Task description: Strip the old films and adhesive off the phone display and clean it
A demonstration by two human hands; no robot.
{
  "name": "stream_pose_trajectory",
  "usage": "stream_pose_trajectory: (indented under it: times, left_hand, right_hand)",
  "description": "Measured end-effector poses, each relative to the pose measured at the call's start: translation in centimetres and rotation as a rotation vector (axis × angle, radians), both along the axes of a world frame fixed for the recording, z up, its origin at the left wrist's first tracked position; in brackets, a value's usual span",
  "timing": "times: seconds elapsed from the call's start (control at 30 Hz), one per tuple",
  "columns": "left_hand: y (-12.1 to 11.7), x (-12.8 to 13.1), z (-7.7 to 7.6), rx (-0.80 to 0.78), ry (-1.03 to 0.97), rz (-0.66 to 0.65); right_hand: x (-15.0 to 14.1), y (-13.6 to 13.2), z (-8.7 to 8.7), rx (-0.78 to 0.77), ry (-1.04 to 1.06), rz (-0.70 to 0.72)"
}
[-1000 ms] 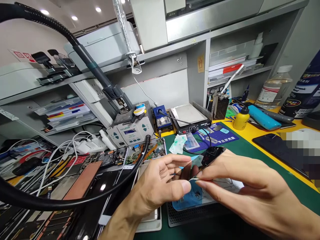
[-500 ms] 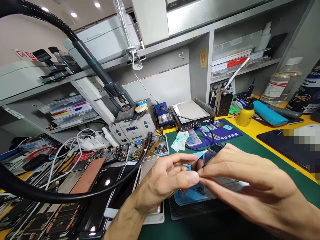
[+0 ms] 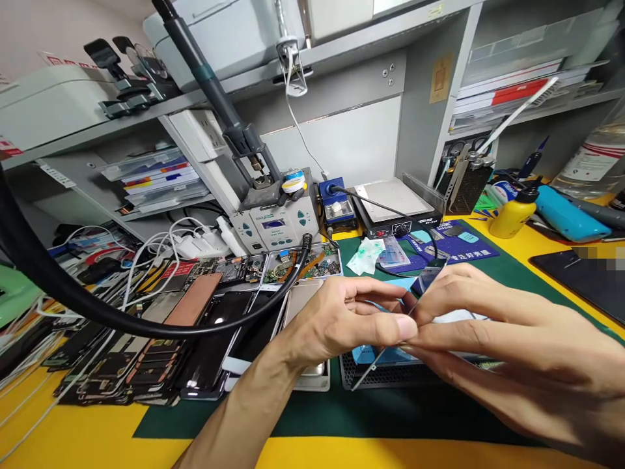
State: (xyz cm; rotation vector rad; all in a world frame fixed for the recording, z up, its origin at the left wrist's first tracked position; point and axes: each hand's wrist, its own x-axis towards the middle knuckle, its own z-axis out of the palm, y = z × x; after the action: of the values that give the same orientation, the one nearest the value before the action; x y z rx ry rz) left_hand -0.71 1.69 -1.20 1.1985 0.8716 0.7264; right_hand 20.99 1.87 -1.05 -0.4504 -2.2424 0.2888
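Observation:
Between my two hands is a thin dark glassy panel that looks like a phone screen, tilted and seen nearly edge-on. My left hand pinches its edge, thumb on the near side and fingers curled behind. Right beside that thumb, my right hand grips the panel too, its fingertips meeting the left thumb. Much of the panel is hidden by the fingers. Under the hands lies a blue-printed flat item, partly covered, on a black perforated pad.
Stacked phone parts crowd the left, beside a tray of small boards. A black hose arcs across from the hot-air station. Behind stand a hot plate and yellow bottle. A dark phone lies right.
The view has swung left and tipped down, bringing the yellow front edge into sight. The panel has turned in my hands, and its thin lower edge now shows beneath them.

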Motion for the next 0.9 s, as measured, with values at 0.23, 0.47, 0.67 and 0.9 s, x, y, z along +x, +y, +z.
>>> stream_pose_trajectory:
  times: [0.23,0.47,0.67,0.9]
  left_hand:
    - [0.07,0.11,-0.14,0.016,-0.022,-0.014]
    - [0.14,0.28,0.07,0.023,-0.017,-0.005]
    - [0.24,0.15,-0.10,-0.015,-0.014,0.010]
    - [0.23,0.25,-0.17,-0.030,-0.029,0.015]
  right_hand:
    - [0.13,-0.04,-0.20,-0.063,-0.026,0.030]
    - [0.46,-0.17,0.00,-0.078,-0.020,0.070]
    - [0.41,0.05,0.20,-0.076,-0.011,0.098]
    - [0.39,0.16,0.45,-0.092,-0.017,0.134]
